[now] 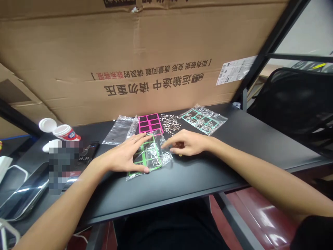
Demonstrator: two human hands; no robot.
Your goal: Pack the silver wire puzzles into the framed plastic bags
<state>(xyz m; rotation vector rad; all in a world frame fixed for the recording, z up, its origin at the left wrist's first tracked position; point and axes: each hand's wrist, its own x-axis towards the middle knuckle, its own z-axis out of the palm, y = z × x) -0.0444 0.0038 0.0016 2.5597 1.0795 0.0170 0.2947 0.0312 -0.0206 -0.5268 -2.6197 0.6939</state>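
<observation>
— On a dark desk, near the middle of its front half, where exactly are the person's hands?

— The left hand lies palm down, fingers and thumb spread wide, over a clear bag. It presses on the plastic rather than closing around it.

— And what is inside the bag?

— A bright green frame, divided into small windows, with some pale wire loops towards its right side. It lies flat, partly covered by the left hand.

— What about the right hand?

— The right hand is at the bag's right edge, fingers bent, with a narrow space between fingertips and thumb. I cannot tell whether it pinches the plastic.

— What lies around them?

— Just behind the bag, a pink frame. Right beside that, a loose heap of metal rings. Farther right, a teal frame with more loops, in a clear packet. Left of the pink frame, a flat transparent sleeve. At far left, a red-and-white tub and a dark phone. Behind everything stands a cardboard sheet printed with upside-down characters.
</observation>
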